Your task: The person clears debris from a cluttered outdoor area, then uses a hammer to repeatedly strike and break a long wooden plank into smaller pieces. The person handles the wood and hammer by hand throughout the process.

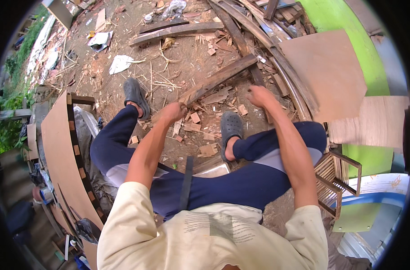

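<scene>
A long, dark-edged wooden plank (218, 80) slants up to the right across the ground in front of me. My left hand (172, 111) is closed at its lower end, with the fingers curled against the wood. Its far end rests by another dark board (235, 33). To the right of the plank and apart from it is my right hand (260, 96), its fingers curled in. Whether anything small is in those fingers is hidden. Wood offcuts (195, 118) lie on the dirt between my two shoes.
Two timbers (178, 32) lie farther ahead. Long boards and strips (288, 78) are heaped at the right, beside a brown plywood sheet (326, 72). A slatted wooden frame (335, 180) stands by my right knee. A curved panel (63, 153) stands at my left.
</scene>
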`<state>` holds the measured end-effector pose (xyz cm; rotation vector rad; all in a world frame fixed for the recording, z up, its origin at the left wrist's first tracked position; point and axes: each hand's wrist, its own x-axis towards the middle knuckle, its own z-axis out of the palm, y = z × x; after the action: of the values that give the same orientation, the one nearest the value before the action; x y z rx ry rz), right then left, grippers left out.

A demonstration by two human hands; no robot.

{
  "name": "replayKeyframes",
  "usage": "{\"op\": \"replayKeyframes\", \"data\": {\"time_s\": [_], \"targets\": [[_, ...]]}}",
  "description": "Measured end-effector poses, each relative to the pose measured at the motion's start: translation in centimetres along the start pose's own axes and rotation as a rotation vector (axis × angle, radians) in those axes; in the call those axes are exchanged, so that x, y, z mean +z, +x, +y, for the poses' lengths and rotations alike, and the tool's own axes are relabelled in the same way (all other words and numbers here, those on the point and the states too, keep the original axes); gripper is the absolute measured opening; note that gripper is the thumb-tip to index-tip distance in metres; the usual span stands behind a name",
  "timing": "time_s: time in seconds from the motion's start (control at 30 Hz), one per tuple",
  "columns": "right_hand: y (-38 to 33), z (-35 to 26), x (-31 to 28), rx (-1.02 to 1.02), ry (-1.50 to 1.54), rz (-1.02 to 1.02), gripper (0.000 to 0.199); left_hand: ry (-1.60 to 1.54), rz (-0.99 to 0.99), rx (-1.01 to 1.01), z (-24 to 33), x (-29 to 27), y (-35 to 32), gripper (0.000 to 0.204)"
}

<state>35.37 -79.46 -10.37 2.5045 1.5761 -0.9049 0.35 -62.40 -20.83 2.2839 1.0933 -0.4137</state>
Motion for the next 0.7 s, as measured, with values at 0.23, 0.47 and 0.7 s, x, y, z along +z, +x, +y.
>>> {"op": "replayKeyframes", "data": {"time_s": [0.23, 0.47, 0.7], "targets": [[-3.4, -6.6, -3.2, -0.203, 0.074, 0.056, 0.043, -0.691, 0.153, -0.096, 5.4, 2.3, -8.2, 0.080], [-5.8, -6.7, -4.1, -0.236, 0.119, 0.188, 0.042, -2.108, -0.458, 0.167, 12.1, -7.1, -9.9, 0.106], [-9.2, -3.2, -3.9, -0.223, 0.259, 0.422, 0.034, -2.100, -0.419, 0.287, 18.5, -8.9, -6.7, 0.102]]}}
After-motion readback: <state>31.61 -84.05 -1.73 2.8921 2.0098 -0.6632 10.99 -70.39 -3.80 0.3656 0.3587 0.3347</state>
